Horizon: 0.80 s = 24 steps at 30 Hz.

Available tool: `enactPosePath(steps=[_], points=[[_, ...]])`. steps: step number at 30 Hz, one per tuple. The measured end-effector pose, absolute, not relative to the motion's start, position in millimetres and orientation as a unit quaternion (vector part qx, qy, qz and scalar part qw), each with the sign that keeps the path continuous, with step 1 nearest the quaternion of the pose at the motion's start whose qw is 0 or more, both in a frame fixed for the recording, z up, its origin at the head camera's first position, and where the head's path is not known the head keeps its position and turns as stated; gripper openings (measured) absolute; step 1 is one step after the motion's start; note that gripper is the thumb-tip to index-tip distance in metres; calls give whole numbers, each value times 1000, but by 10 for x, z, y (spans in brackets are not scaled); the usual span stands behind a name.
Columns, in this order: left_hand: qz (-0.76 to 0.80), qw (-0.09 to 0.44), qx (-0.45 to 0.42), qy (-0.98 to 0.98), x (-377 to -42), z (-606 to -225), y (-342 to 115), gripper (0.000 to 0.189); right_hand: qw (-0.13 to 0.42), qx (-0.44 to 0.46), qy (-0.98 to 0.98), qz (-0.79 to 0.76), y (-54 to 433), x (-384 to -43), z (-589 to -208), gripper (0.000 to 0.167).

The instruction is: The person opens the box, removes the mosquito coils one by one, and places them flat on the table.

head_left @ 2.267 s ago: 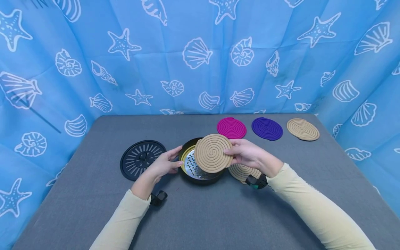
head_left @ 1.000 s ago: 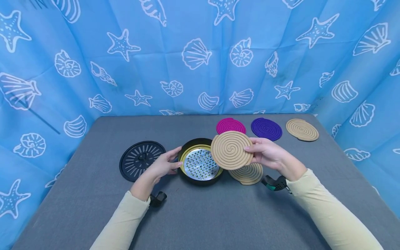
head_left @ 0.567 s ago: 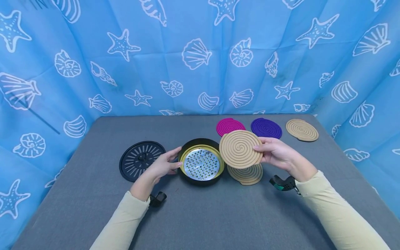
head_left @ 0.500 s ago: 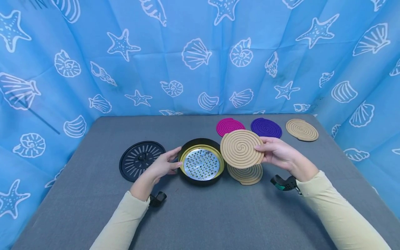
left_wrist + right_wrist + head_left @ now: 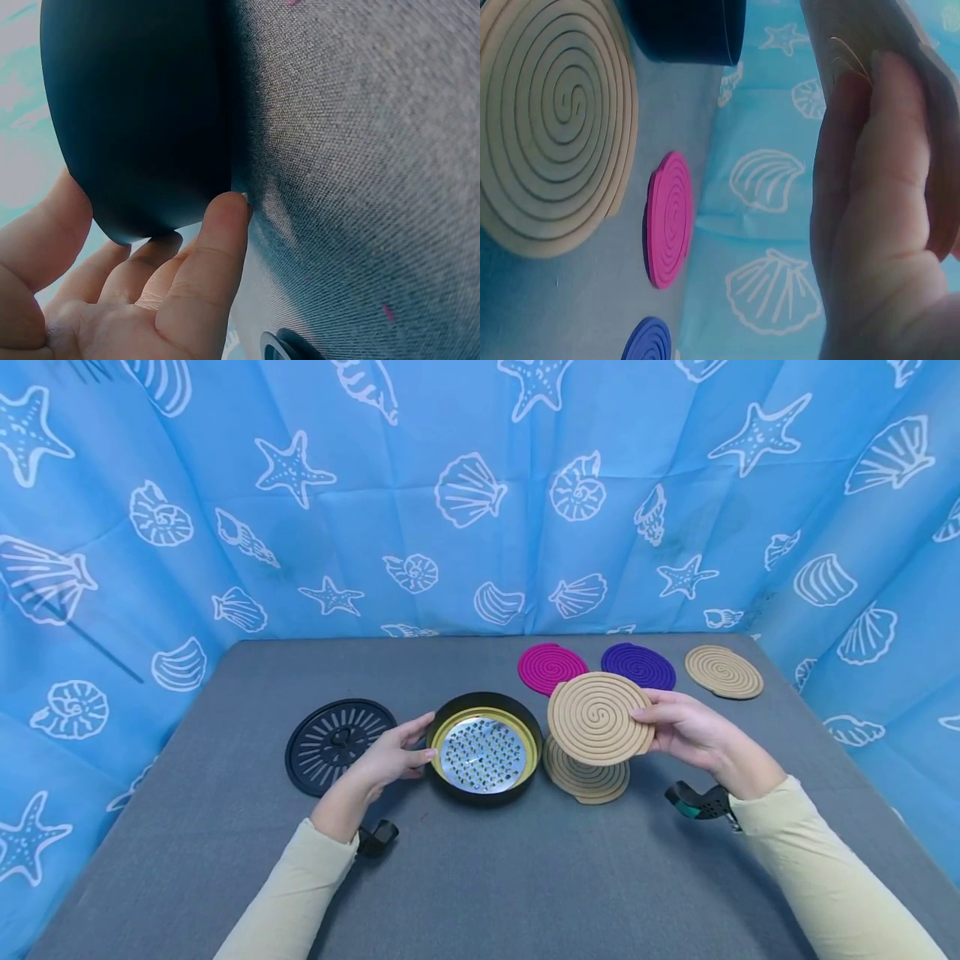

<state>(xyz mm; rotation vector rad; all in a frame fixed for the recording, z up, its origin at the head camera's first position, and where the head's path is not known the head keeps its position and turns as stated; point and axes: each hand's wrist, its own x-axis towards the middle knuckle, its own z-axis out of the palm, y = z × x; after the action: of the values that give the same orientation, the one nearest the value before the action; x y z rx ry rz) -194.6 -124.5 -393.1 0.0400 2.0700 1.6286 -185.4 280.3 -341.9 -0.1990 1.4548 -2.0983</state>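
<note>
In the head view my left hand is at the left side of a round black bowl. Its thumb lies at the rim and its fingers touch the outer wall, as the left wrist view shows around the bowl. Inside the bowl sit a yellow ring and a metal grater plate. My right hand pinches the right edge of a beige spiral coaster, held tilted above the table. Below it a second beige coaster lies flat, partly hidden, right of the bowl.
A black slotted disc with a central knob lies left of the bowl. Along the back are a pink coaster, a purple coaster and another beige coaster. A blue shell-patterned curtain hangs behind the grey table.
My right hand has carried the beige coaster to the right, from over the bowl to above the lower beige coaster, uncovering the grater plate. My left hand stays at the bowl.
</note>
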Motion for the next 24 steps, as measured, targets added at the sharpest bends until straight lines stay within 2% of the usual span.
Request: enactPosePath(steps=[11,24], points=[[596,249,5,763,-1957,-3937,-1235,62,279,-68,515,-808,2991,-1820,-3411,37],[598,249,9,761,-1952,-3935,-1242,62,306,-94,501,-804,3208,-1834,-3483,44]])
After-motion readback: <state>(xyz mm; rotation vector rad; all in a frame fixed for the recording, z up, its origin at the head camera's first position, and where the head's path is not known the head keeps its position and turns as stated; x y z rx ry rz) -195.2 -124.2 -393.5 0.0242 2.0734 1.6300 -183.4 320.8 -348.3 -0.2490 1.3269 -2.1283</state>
